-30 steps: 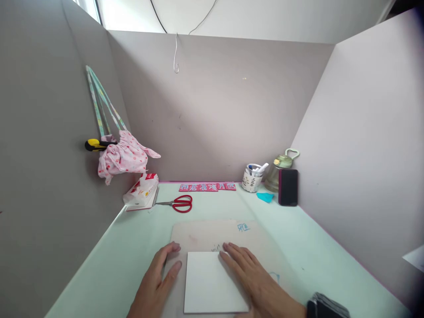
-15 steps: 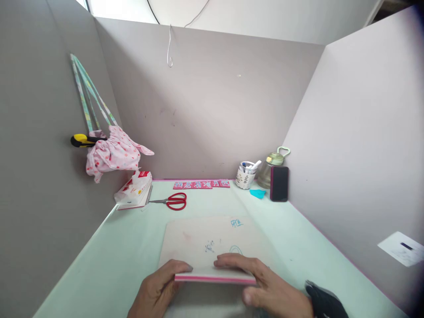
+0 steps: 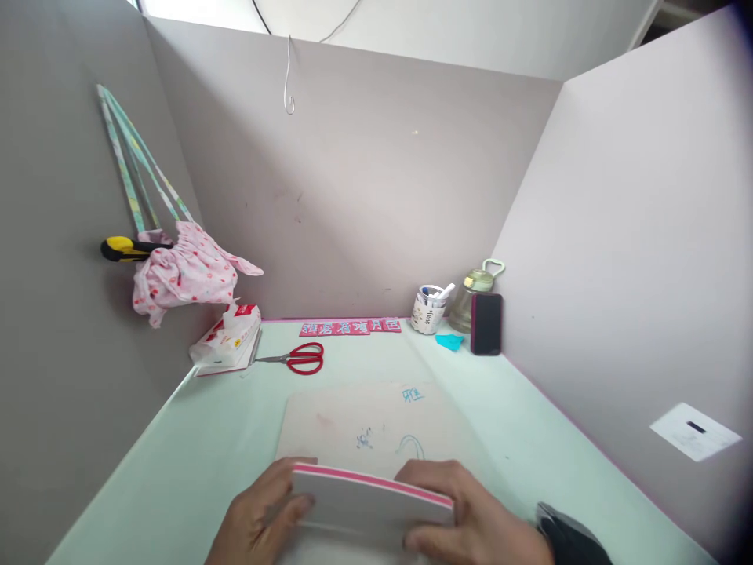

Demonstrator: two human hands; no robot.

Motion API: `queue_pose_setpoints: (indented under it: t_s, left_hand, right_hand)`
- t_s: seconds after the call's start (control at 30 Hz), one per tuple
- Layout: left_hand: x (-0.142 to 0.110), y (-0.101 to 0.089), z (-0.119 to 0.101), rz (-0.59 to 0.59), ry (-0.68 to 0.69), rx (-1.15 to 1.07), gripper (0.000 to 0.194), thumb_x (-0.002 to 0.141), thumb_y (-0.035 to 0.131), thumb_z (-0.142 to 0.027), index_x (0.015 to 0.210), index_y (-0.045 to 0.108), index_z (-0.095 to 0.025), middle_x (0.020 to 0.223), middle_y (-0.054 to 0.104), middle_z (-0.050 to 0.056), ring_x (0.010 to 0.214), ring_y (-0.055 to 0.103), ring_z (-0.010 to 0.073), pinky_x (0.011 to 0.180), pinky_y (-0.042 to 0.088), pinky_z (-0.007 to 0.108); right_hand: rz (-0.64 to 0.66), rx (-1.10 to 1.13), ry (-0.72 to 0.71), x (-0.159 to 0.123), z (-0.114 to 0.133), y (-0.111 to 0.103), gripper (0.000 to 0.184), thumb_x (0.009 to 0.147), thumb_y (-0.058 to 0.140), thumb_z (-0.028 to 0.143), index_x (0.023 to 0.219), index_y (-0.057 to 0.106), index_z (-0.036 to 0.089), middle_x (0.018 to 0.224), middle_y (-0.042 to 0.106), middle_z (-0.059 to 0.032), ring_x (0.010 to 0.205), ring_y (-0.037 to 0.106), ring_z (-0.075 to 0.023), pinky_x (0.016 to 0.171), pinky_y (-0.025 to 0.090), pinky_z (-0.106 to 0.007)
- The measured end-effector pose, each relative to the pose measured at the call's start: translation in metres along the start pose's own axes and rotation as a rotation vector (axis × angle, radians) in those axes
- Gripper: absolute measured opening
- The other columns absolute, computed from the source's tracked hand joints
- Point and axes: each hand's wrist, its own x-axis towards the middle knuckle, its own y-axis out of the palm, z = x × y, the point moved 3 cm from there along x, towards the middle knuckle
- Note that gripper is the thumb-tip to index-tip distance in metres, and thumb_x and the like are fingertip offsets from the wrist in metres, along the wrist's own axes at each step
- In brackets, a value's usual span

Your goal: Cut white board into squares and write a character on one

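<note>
A pale board [image 3: 358,506] with a pink-striped edge is held up at the near middle of the desk [image 3: 229,439], over a beige mat [image 3: 329,416]. Its left end is gripped by the left hand [image 3: 262,510], with the thumb pressed to the near face; its right end is gripped likewise by the right hand [image 3: 471,514]. The board is tilted, pink edge uppermost; whether its lower edge is rested on the mat cannot be told. Beyond the mat, red-handled scissors [image 3: 304,359] are laid at the far left, near a row of pink lettered cards [image 3: 347,326]. At the far right, a phone [image 3: 486,324] is stood beside a bottle [image 3: 462,310].
</note>
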Motion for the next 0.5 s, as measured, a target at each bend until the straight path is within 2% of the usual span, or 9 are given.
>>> queue_pose_setpoints:
  t_s: [0.07,0.13,0.2,0.27,0.33,0.37,0.4,0.5]
  left_hand:
    - [0.006,0.002,0.005,0.083,0.026,0.040,0.037,0.089,0.056,-0.054,0.106,0.077,-0.028,0.123,0.068,0.006,0.115,0.062,0.0262,0.098,0.051,0.029]
    - [0.009,0.002,0.010,0.100,0.042,0.027,0.041,0.088,0.056,-0.056,0.110,0.075,-0.027,0.129,0.065,0.007,0.121,0.059,0.0272,0.101,0.049,0.032]
    - [0.009,-0.002,0.013,0.019,0.033,-0.003,0.047,0.088,0.053,-0.060,0.112,0.073,-0.025,0.129,0.064,0.008,0.123,0.057,0.0276,0.103,0.048,0.033]
    - [0.007,-0.010,0.017,-0.113,-0.040,-0.022,0.050,0.090,0.048,-0.063,0.113,0.071,-0.026,0.127,0.066,0.006,0.124,0.057,0.0271,0.104,0.047,0.033]
    - [0.004,-0.018,0.021,-0.228,-0.167,-0.041,0.050,0.091,0.044,-0.065,0.112,0.070,-0.028,0.123,0.068,0.004,0.123,0.059,0.0261,0.101,0.049,0.032]
    - [0.004,-0.021,0.023,-0.265,-0.221,-0.055,0.051,0.091,0.043,-0.066,0.111,0.069,-0.028,0.122,0.069,0.004,0.122,0.059,0.0257,0.099,0.050,0.031]
    - [0.004,-0.022,0.025,-0.286,-0.258,-0.073,0.051,0.091,0.043,-0.067,0.109,0.069,-0.028,0.120,0.070,0.004,0.120,0.060,0.0256,0.097,0.051,0.031]
    - [0.006,-0.022,0.027,-0.278,-0.269,-0.117,0.050,0.089,0.046,-0.068,0.101,0.070,-0.026,0.114,0.072,0.005,0.115,0.063,0.0252,0.097,0.051,0.031]
  right_hand:
    - [0.052,0.027,0.138,0.000,-0.017,0.007,0.033,0.078,0.077,0.046,0.097,0.073,0.019,0.081,0.070,0.0000,0.073,0.062,-0.0163,0.063,0.052,-0.022]
    - [-0.024,0.027,0.166,-0.004,-0.034,0.011,0.038,0.080,0.072,0.051,0.103,0.072,0.020,0.087,0.072,-0.0015,0.079,0.064,-0.0185,0.068,0.055,-0.025]
    - [-0.205,0.001,0.148,-0.015,-0.049,0.011,0.043,0.083,0.069,0.054,0.112,0.070,0.022,0.101,0.073,-0.0055,0.091,0.066,-0.0238,0.080,0.058,-0.031]
    - [-0.415,-0.027,0.160,-0.027,-0.062,0.010,0.048,0.082,0.068,0.056,0.118,0.069,0.024,0.109,0.072,-0.0089,0.102,0.066,-0.0305,0.086,0.059,-0.038]
    - [-0.578,-0.068,0.189,-0.035,-0.070,0.008,0.047,0.083,0.066,0.058,0.117,0.070,0.026,0.105,0.073,-0.0107,0.106,0.065,-0.0357,0.086,0.060,-0.043]
    - [-0.598,-0.098,0.188,-0.035,-0.071,0.008,0.043,0.084,0.064,0.058,0.114,0.071,0.027,0.100,0.073,-0.0109,0.106,0.065,-0.0366,0.085,0.060,-0.044]
    - [-0.556,-0.130,0.170,-0.031,-0.069,0.009,0.040,0.086,0.062,0.058,0.110,0.072,0.028,0.096,0.073,-0.0105,0.103,0.065,-0.0361,0.085,0.060,-0.044]
    - [-0.250,-0.190,0.091,-0.011,-0.058,0.016,0.038,0.090,0.056,0.056,0.100,0.073,0.024,0.084,0.071,-0.0059,0.085,0.067,-0.0274,0.080,0.059,-0.036]
